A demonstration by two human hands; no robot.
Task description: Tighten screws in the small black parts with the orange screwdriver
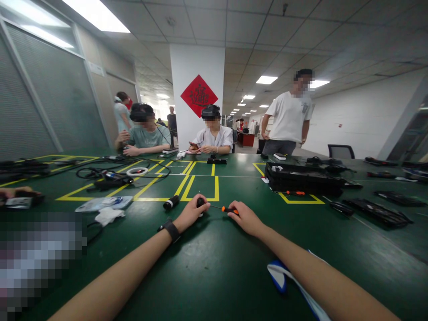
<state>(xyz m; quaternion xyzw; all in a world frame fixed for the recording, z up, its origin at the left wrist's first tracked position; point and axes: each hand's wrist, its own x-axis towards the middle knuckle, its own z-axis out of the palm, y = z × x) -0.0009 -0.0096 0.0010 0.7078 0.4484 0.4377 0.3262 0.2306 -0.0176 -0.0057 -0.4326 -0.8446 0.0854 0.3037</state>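
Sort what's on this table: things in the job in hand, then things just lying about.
In the job:
orange-and-black screwdriver, in the right hand
small black part, in the left hand
possibly the black cylinder nearby

Apparently just lying about:
crumpled white wad
white ring
orange-handled tool
stacked black casings
blue-edged white item

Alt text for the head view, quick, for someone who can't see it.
The right hand holds an orange-and-black screwdriver pointed toward a small black part in the left hand, over a green table. A black cylinder lies nearby; two people sit opposite.
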